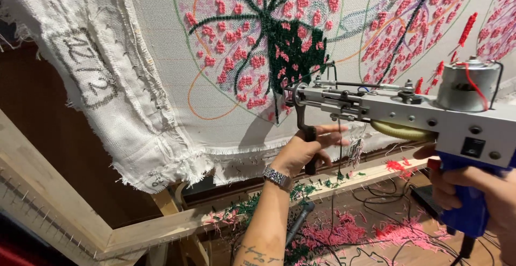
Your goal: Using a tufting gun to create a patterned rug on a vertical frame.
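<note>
Rough woven cloth (145, 83) w/ frayed edges, matt metal tufting gun (408, 115), glossy blue plastic handle (467, 201), bare wood frame (161, 228).

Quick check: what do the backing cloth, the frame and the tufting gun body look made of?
Backing cloth: off-white coarse woven fabric, frayed edges.
Frame: pale bare wood, grain visible, with a row of small nails.
Tufting gun, held by the left hand and right hand: grey matte metal body, likely; blue grip looks plastic.

A hand-drawn label (88, 72) sits at about ten o'clock on the white backing cloth (145, 83): a tilted rectangular box outlined in dark grey marker with grey characters inside. No packages, signs or screens show anywhere else.
</note>
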